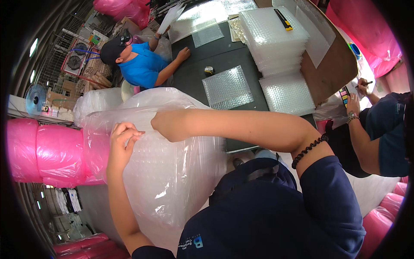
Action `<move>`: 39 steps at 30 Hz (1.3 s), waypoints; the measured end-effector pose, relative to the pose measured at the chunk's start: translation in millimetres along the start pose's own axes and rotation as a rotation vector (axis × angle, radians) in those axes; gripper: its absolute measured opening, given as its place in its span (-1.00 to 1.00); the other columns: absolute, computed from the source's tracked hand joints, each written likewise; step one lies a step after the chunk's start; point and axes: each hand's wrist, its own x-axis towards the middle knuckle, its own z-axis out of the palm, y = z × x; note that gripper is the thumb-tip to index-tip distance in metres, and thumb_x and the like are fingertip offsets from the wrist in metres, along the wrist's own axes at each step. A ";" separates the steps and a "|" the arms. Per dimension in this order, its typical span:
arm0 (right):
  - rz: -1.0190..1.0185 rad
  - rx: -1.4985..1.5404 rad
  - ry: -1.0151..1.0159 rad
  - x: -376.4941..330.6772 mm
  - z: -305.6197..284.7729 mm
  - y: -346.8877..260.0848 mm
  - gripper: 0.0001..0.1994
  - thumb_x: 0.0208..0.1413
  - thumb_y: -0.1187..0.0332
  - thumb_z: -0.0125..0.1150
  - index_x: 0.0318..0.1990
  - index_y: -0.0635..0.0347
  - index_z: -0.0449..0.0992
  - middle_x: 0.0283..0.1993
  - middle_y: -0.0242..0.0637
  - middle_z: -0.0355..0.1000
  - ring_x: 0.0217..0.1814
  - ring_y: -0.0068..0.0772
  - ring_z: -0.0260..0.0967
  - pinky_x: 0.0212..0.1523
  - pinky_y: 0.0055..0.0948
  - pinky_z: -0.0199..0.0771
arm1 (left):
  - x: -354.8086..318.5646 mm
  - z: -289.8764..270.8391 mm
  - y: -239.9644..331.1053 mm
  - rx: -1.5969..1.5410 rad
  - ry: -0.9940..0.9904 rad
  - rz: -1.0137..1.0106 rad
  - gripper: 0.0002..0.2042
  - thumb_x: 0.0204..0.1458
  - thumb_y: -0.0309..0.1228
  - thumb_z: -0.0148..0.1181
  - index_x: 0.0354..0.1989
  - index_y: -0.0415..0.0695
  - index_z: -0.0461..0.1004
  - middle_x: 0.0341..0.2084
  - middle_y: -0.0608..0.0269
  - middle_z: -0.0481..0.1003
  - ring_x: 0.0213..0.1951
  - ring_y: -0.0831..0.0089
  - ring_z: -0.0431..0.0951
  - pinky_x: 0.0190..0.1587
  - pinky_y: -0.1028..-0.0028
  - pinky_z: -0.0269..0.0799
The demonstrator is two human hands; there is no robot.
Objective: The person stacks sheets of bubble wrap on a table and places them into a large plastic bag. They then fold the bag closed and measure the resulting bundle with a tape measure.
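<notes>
A large, bulging clear plastic bag (pixel 172 177) with pale bubble-wrap texture showing inside stands in front of me. My left hand (pixel 123 139) is at the bag's upper left side, its fingers loosely bent and a little apart; I make out nothing between them. Reaching across the top, my right hand (pixel 168 125) is closed in a fist at the bag's film, close to the left hand. Its fingertips are hidden beneath it, and the film gathers around that spot.
Beyond the bag is a dark worktable (pixel 194 64) with a bubble-wrap sheet (pixel 228 86), a tape measure (pixel 209 70) and a tall bubble-wrap stack (pixel 274 43) topped by a yellow-black cutter (pixel 283 20). Co-workers stand left and right. Pink wrapped rolls (pixel 60 151) lie at left.
</notes>
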 end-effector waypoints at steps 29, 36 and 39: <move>-0.356 -0.168 0.783 54.1 -25.1 -64.3 -0.37 0.06 0.24 0.04 0.29 0.17 0.03 0.26 0.06 0.05 0.34 0.07 -0.07 0.25 -0.12 0.03 | 3.3 -8.4 -19.5 0.264 0.015 -0.259 -0.66 0.03 -0.20 -0.03 -0.16 -0.14 0.49 -0.21 0.11 0.49 -0.12 0.02 0.40 -0.05 0.24 0.28; -0.041 -0.514 0.180 53.1 39.4 -39.6 -0.19 0.06 -0.28 -0.28 0.32 0.11 -0.04 0.39 0.02 -0.25 0.45 0.07 -0.48 0.31 0.19 -0.52 | -96.3 1.5 -88.0 0.170 0.755 -0.820 -0.72 0.00 -0.27 0.12 -0.23 -0.24 0.45 -0.32 0.13 0.46 -0.24 0.30 0.44 -0.13 0.33 0.31; -0.042 -0.504 0.191 44.2 53.7 -40.0 -0.21 0.06 -0.27 -0.26 0.32 0.10 -0.03 0.39 0.02 -0.24 0.45 0.06 -0.45 0.31 0.18 -0.52 | -101.5 6.9 -99.5 -0.256 0.783 -0.851 -0.81 0.05 -0.33 0.07 -0.32 -0.21 0.48 -0.46 0.28 0.43 -0.38 0.48 0.40 -0.28 0.44 0.31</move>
